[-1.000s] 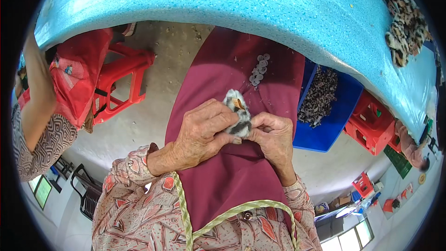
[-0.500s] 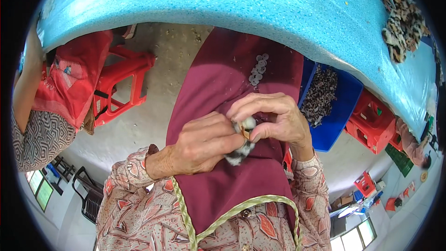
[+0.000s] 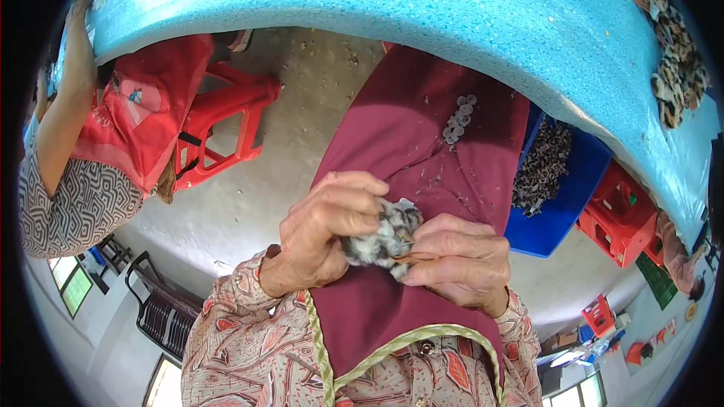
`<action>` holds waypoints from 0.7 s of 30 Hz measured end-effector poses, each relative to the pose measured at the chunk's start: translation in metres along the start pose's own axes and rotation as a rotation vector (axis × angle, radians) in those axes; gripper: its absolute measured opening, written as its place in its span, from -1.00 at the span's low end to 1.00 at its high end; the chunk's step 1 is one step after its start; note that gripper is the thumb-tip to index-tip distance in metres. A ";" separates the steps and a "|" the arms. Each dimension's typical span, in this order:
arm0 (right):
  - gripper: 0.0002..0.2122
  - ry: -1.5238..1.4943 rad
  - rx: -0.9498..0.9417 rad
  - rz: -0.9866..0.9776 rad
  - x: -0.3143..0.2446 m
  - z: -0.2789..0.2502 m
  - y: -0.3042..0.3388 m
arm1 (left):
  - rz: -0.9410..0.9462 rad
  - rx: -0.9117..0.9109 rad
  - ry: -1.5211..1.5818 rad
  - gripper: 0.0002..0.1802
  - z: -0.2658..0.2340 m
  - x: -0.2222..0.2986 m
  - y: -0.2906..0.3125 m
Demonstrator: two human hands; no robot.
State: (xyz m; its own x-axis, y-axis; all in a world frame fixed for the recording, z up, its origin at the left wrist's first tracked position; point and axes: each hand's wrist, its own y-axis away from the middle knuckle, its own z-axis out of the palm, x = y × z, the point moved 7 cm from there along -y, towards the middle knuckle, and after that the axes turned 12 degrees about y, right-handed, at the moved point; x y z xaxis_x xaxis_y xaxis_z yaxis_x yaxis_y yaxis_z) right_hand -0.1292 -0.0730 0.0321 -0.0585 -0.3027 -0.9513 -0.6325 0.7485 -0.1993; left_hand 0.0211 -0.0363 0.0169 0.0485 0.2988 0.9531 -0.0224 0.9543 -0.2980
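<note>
A small black, white and grey furry fabric piece (image 3: 386,232) is held between my two hands over the maroon apron (image 3: 422,136). My left hand (image 3: 329,227) is closed round its left side, thumb hidden beneath. On the other side, my right hand (image 3: 461,260) pinches its lower right edge, where a thin tan strip (image 3: 416,257) sticks out between fingers and fur. A small pale bit shows at the fur's top edge. Several translucent round plastic discs (image 3: 458,122) lie in a cluster on the apron, beyond my hands.
A blue plastic bin (image 3: 548,235) with many small dark furry pieces stands right of my lap. Ahead is a table under a blue sheet (image 3: 422,0), bearing spotted furry pieces (image 3: 671,68) at far right. Red stools (image 3: 237,124) flank me; a person's arm (image 3: 72,120) is at left.
My hands have moved apart and turned the furry piece, so more of its fur shows. The tan strip now lies at my right fingers. The whole view has shifted slightly.
</note>
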 end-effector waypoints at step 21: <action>-0.82 1.099 0.002 0.375 0.174 -0.061 -0.027 | -0.340 -0.396 0.281 -0.61 0.047 -0.038 0.018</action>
State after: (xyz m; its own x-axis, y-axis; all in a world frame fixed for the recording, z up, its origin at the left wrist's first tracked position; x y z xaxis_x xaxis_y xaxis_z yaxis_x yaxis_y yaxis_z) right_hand -0.1695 -0.1819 -0.1140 -0.8814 -0.4103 -0.2342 -0.4324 0.9003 0.0501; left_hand -0.0283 -0.0305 -0.0225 0.2512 -0.0852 0.9642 0.4123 0.9106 -0.0270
